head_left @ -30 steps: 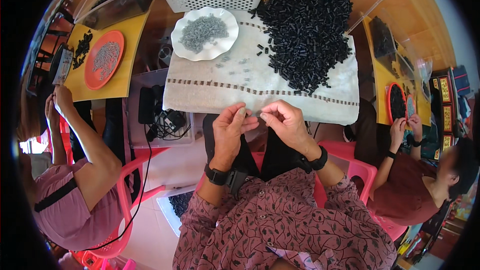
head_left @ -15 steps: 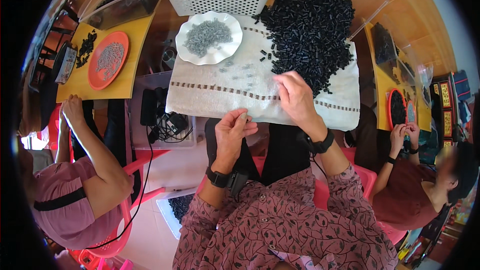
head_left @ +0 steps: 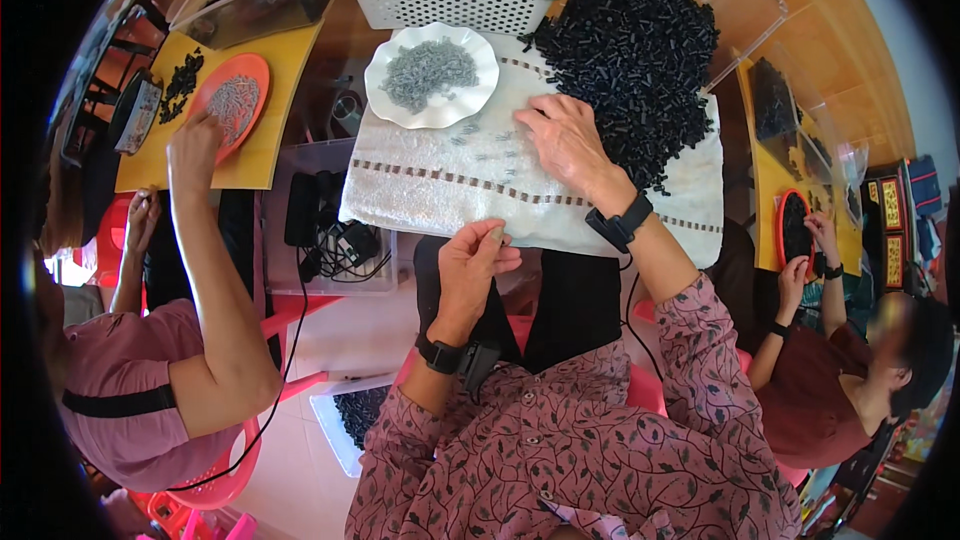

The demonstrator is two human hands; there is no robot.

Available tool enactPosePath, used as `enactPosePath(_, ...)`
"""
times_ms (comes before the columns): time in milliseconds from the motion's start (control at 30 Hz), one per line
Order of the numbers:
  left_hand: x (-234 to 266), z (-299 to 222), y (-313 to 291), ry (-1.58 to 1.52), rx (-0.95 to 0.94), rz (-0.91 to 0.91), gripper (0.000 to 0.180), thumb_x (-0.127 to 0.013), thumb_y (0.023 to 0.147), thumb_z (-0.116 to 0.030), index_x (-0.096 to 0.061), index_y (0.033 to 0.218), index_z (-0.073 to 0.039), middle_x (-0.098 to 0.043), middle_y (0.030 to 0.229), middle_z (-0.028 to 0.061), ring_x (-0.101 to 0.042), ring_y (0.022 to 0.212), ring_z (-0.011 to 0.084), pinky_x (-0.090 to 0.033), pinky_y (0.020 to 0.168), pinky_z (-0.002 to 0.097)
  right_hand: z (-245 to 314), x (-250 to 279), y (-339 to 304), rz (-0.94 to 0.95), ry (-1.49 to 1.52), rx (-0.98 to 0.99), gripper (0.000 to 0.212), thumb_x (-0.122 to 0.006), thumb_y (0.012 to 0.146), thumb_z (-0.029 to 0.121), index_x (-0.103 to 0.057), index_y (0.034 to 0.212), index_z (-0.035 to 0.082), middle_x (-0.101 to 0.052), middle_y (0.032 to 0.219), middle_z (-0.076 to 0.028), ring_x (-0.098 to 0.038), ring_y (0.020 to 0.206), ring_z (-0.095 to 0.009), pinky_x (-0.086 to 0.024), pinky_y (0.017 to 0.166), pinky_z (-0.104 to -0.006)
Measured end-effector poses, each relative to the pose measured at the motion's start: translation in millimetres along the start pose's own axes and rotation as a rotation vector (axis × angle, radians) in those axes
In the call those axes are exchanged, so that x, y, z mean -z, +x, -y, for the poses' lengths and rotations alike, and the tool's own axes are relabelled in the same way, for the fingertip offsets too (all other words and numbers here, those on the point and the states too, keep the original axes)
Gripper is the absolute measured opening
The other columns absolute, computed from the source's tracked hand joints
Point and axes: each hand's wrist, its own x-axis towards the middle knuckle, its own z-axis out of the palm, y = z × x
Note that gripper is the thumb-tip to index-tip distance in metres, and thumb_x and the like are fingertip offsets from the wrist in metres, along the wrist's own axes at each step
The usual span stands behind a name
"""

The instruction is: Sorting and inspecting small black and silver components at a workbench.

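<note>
Just in front of the towel-covered board [head_left: 400, 202], my left hand [head_left: 474, 265] is closed in a pinch; what its fingertips hold is too small to make out. My right hand [head_left: 568, 145] lies palm down over the towel, fingers apart and reaching toward the left edge of a big heap of short black tubes [head_left: 630, 50]. Its palm side and whatever lies beneath are hidden. Several small clear pieces [head_left: 485, 137] lie loose on the towel left of that hand. Beyond them stands a white wavy-edged plate [head_left: 380, 105] with a pile of such clear pieces [head_left: 430, 70].
A white perforated basket [head_left: 450, 12] with black parts stands at the back. A clear bin [head_left: 745, 15] backs the heap. Co-workers sit at left [head_left: 160, 390] and right [head_left: 810, 390], with red plates. A clear box of cables [head_left: 340, 240] sits below left.
My right hand has moved forward and left over the towel, its fingers spreading from a closed grip. My left hand stays nearly still. The left co-worker's hand has moved to the red plate.
</note>
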Motion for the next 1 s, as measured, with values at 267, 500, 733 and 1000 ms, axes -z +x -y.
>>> enactPosePath(267, -0.8, -0.3, -0.3, 0.007, -0.001, -0.005, 0.019, -0.058, 0.099, -0.010, -0.063, 0.114, 0.002, -0.067, 0.095, 0.0097, -0.069, 0.079, 0.0186, -0.062, 0.073, 0.0335, -20.4, 11.7, -15.0, 0.130, -0.178, -0.028, 0.002, -0.065, 0.084, 0.007, -0.066, 0.085, 0.007, -0.060, 0.094, -0.005, -0.056, 0.094, -0.027, -0.037, 0.095, -0.0414)
enactPosePath(500, 0.5, 2.5, 1.5, -0.008, -0.018, 0.004, 0.019, -0.059, 0.099, -0.009, -0.063, 0.114, 0.002, -0.066, 0.095, 0.0097, -0.070, 0.079, 0.0187, -0.062, 0.073, 0.0336, -20.9, 32.0, -33.9, -0.089, -0.074, -0.032, 0.008, -0.070, 0.080, 0.006, -0.066, 0.087, 0.006, -0.061, 0.097, -0.007, -0.057, 0.101, -0.026, -0.038, 0.095, -0.0419)
enactPosePath(733, 0.0, 2.7, 1.9, -0.009, -0.016, 0.002, 0.020, -0.059, 0.099, -0.009, -0.063, 0.115, 0.002, -0.067, 0.096, 0.0101, -0.070, 0.081, 0.0193, -0.062, 0.074, 0.0342, -12.5, 46.1, -55.5, -0.279, -0.004, -0.148, 0.009, -0.072, 0.081, 0.006, -0.067, 0.089, 0.007, -0.059, 0.094, -0.006, -0.059, 0.090, -0.026, -0.046, 0.077, -0.0370)
enactPosePath(1000, -0.6, 1.4, -1.1, -0.087, 0.017, 0.080, 0.023, -0.058, 0.099, -0.007, -0.062, 0.118, 0.005, -0.066, 0.102, 0.0126, -0.070, 0.087, 0.0212, -0.061, 0.081, 0.0366, 24.0, 47.8, -79.6, -0.284, 0.461, -0.488, 0.010, -0.068, 0.090, 0.004, -0.065, 0.098, 0.001, -0.065, 0.084, -0.008, -0.063, 0.068, -0.013, -0.049, 0.061, -0.0268)
